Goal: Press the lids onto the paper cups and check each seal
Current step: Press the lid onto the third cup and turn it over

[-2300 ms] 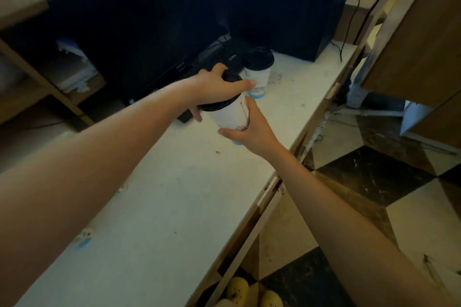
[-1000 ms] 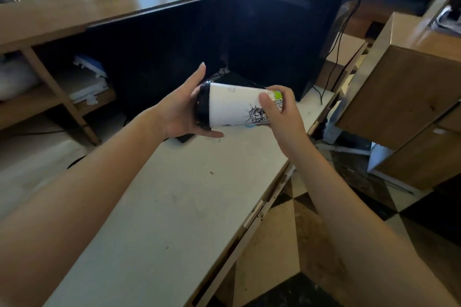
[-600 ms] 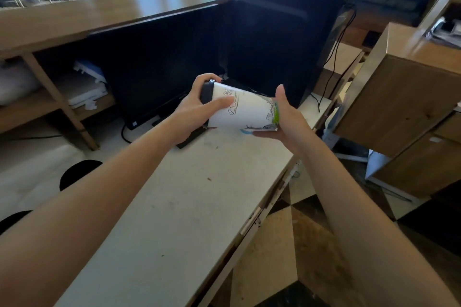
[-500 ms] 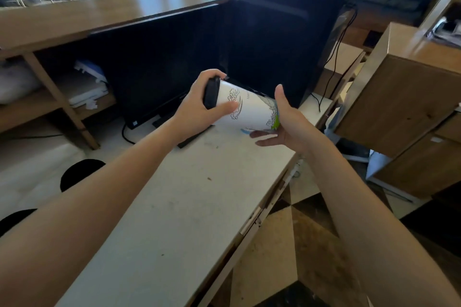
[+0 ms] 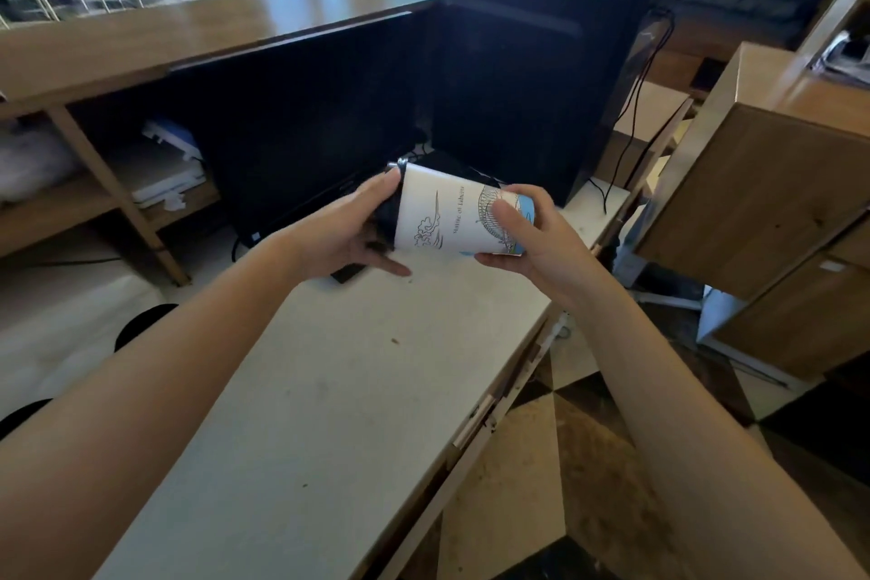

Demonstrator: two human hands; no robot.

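A white paper cup (image 5: 447, 217) with line drawings and a blue band at its base lies on its side in the air above the white table (image 5: 329, 391). Its black lid (image 5: 388, 212) points left. My left hand (image 5: 343, 235) cups the lid end, palm against the lid and fingers under it. My right hand (image 5: 532, 240) grips the cup's base end, thumb on top and fingers below. No other cup shows in this frame.
A black monitor (image 5: 306, 108) and a black computer tower (image 5: 527, 61) stand at the table's far end, with cables beside them. A wooden cabinet (image 5: 762, 203) stands to the right. The table's right edge drops to a checkered floor (image 5: 518, 485).
The cup went from upright on the table to lifted and held sideways. It has since been rotated between both hands, showing different printing. My right hand has closed back around the base.
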